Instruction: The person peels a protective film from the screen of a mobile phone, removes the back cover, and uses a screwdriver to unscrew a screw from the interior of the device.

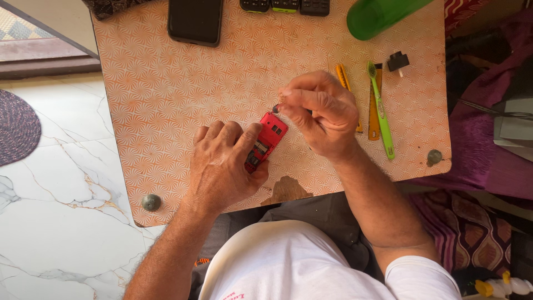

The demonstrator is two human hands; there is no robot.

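At the far left a dark woven rug (16, 126) lay on the marble floor (61, 211). The bench (166, 83), a small board with an orange swirl pattern, stood beside it, and a round grey knob (151, 201) sat at its near left corner. A black smartphone (195, 21) lay face down at the far edge of the bench.

The left hand (222, 166) rested palm down on the bench, its fingers (244, 141) closed around the lower end of a red phone (270, 134). The red phone lay on the bench near its middle, back side up and opened, its inner parts showing. Three small keypad phones (284, 5) lay in a row at the far edge, only partly in view.

The right hand (325, 114) hovered just above the top end of the red phone, thumb and forefinger pinched together on a tiny dark part (276, 108); what the part was could not be told. Behind that hand lay a yellow tool (343, 78), mostly hidden. To its right were an orange strip (375, 116) and a green toothbrush (381, 111), side by side. A green bottle (377, 16) lay at the far edge, a black plug (397, 61) near it, and another grey knob (434, 157) at the near right corner.
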